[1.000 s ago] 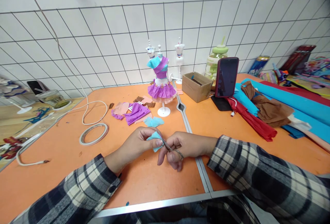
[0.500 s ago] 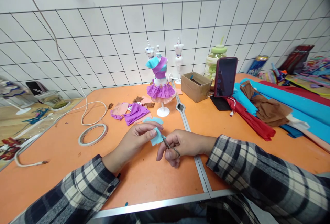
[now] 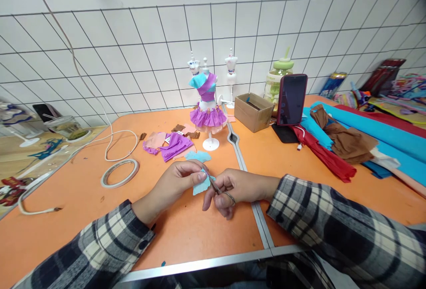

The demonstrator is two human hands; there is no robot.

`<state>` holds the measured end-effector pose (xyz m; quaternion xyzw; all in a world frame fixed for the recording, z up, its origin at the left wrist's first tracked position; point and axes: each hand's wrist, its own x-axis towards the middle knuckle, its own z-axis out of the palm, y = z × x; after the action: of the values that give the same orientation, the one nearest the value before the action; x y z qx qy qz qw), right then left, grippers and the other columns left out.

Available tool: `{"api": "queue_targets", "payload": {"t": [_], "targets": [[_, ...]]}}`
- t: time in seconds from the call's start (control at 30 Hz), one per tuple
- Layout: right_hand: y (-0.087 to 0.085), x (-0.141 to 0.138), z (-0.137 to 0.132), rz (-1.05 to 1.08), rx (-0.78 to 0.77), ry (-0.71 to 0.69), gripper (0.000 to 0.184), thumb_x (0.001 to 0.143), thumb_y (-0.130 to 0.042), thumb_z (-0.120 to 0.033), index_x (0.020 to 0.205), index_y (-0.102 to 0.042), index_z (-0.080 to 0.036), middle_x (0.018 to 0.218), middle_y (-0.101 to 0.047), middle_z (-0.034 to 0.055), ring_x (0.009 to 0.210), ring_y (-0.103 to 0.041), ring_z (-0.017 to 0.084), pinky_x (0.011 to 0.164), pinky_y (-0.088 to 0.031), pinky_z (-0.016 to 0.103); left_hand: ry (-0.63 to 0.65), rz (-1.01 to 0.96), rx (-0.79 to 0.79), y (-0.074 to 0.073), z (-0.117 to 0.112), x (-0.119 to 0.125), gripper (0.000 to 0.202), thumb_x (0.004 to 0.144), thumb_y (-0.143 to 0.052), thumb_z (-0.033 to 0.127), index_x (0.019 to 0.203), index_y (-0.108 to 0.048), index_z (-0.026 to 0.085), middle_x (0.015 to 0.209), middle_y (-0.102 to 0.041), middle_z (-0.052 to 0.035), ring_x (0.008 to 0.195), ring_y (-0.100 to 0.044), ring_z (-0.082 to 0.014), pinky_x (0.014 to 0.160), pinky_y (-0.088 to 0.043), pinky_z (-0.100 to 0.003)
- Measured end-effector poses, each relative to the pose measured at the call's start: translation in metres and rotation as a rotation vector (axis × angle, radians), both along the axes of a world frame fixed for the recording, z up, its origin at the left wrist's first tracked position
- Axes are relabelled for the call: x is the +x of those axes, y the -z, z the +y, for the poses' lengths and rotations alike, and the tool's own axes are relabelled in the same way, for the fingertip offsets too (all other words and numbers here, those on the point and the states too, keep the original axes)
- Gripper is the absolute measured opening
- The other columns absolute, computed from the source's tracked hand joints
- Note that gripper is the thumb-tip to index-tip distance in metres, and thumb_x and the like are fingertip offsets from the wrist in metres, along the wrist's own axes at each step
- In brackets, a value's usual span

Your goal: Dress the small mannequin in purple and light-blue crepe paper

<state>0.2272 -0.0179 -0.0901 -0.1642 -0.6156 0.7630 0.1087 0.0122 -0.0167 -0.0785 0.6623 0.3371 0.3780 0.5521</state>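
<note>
My left hand [image 3: 178, 182] pinches a small light-blue paper piece [image 3: 201, 185] just above the orange table [image 3: 83, 200]. My right hand [image 3: 233, 187] grips small metal scissors [image 3: 216, 187], whose blades meet the paper's edge. Both hands are closed and sit close together near the table's front middle. Beyond them lies another light-blue scrap [image 3: 198, 156], and a small mannequin [image 3: 207, 102] on a white stand wears a purple and blue paper dress.
Purple and pink paper scraps [image 3: 169, 143] lie left of the mannequin. A tape roll [image 3: 120, 172] and white cable [image 3: 113, 140] are further left. A cardboard box [image 3: 254, 111], propped phone [image 3: 292, 99], green-lidded jar [image 3: 278, 78] and rolls of blue, red and brown paper [image 3: 349, 142] fill the right.
The blue paper has turned in my left fingers and now hangs lower, while the scissors shifted slightly along its edge. Both hands stay in nearly the same place.
</note>
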Motion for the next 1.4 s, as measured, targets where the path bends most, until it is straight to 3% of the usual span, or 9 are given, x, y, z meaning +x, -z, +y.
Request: {"api": "queue_targets", "payload": {"t": [0.23,0.4,0.8,1.03,1.1,1.17,1.27,1.33,1.4], "targets": [[0.001,0.001,0.0,-0.002,0.003,-0.002,0.049,0.076,-0.077,-0.051,0.103,-0.071,-0.01,0.064,-0.06,-0.0029,0.057,-0.061,0.007,0.059,-0.055,0.02,0.013,0.027,0.024,-0.003,-0.002,-0.001,0.026,0.077,-0.078,0.041,0.066,-0.073,0.018,0.08,-0.068,-0.0028,0.077,-0.062,-0.0144,0.074,-0.048,-0.026],[-0.001,0.001,0.0,-0.009,-0.014,-0.019,0.06,0.073,-0.077,-0.057,0.11,-0.069,-0.01,0.071,-0.064,-0.0006,0.059,-0.062,0.009,0.058,-0.056,0.023,0.031,0.027,0.013,-0.001,-0.001,-0.001,0.024,0.075,-0.08,0.04,0.067,-0.073,0.018,0.08,-0.068,-0.0032,0.077,-0.063,-0.0151,0.074,-0.049,-0.027],[-0.001,0.002,0.001,-0.012,0.027,-0.029,0.053,0.077,-0.075,-0.054,0.104,-0.071,-0.01,0.065,-0.063,-0.0015,0.057,-0.062,0.008,0.059,-0.052,0.02,0.038,0.116,0.049,-0.006,-0.004,0.001,0.028,0.075,-0.077,0.044,0.067,-0.072,0.017,0.079,-0.068,-0.0056,0.076,-0.063,-0.0177,0.073,-0.051,-0.03],[-0.005,0.003,0.0,-0.002,-0.018,-0.057,0.06,0.075,-0.075,-0.057,0.109,-0.066,-0.009,0.078,-0.068,0.0029,0.055,-0.059,0.007,0.058,-0.054,0.022,0.071,0.129,0.05,-0.004,-0.006,0.003,0.03,0.077,-0.076,0.043,0.064,-0.07,0.016,0.078,-0.068,-0.0065,0.075,-0.063,-0.0181,0.073,-0.05,-0.031],[-0.006,0.006,0.003,0.014,-0.019,-0.052,0.064,0.073,-0.077,-0.057,0.116,-0.06,-0.012,0.079,-0.069,0.003,0.054,-0.059,0.008,0.057,-0.054,0.024,0.043,0.078,0.017,-0.003,-0.003,0.002,0.03,0.08,-0.073,0.044,0.069,-0.07,0.017,0.078,-0.068,-0.0057,0.073,-0.062,-0.0172,0.073,-0.049,-0.031],[-0.006,0.01,0.009,-0.003,0.004,0.047,0.069,0.069,-0.078,-0.06,0.117,-0.055,-0.015,0.082,-0.07,0.0036,0.054,-0.059,0.009,0.057,-0.054,0.026,-0.074,0.036,-0.008,-0.002,0.003,-0.002,0.029,0.083,-0.069,0.045,0.077,-0.07,0.017,0.077,-0.068,-0.0034,0.068,-0.059,-0.0149,0.07,-0.048,-0.029],[-0.004,0.015,0.021,-0.189,0.227,0.343,0.057,0.067,-0.078,-0.06,0.098,-0.06,-0.016,0.08,-0.068,0.0024,0.058,-0.057,0.01,0.058,-0.05,0.025,-0.301,0.146,0.041,-0.001,0.019,-0.014,0.031,0.083,-0.069,0.047,0.084,-0.068,0.017,0.077,-0.068,-0.002,0.068,-0.058,-0.0145,0.067,-0.045,-0.027],[-0.004,0.016,0.028,-0.378,0.528,0.48,0.045,0.07,-0.079,-0.053,0.089,-0.065,-0.015,0.076,-0.065,0.001,0.065,-0.057,0.012,0.062,-0.045,0.025,-0.352,0.3,0.122,0.002,0.03,-0.019,0.035,0.083,-0.067,0.049,0.094,-0.07,0.016,0.088,-0.071,-0.0054,0.079,-0.062,-0.019,0.073,-0.046,-0.03],[-0.005,0.014,0.033,-0.522,0.858,0.535,0.036,0.073,-0.079,-0.047,0.092,-0.071,-0.016,0.078,-0.064,0.0017,0.074,-0.057,0.015,0.068,-0.042,0.027,-0.365,0.452,0.209,0.008,0.041,-0.021,0.041,0.087,-0.061,0.05,0.111,-0.069,0.018,0.102,-0.073,-0.0083,0.089,-0.064,-0.0232,0.079,-0.047,-0.034]]}}
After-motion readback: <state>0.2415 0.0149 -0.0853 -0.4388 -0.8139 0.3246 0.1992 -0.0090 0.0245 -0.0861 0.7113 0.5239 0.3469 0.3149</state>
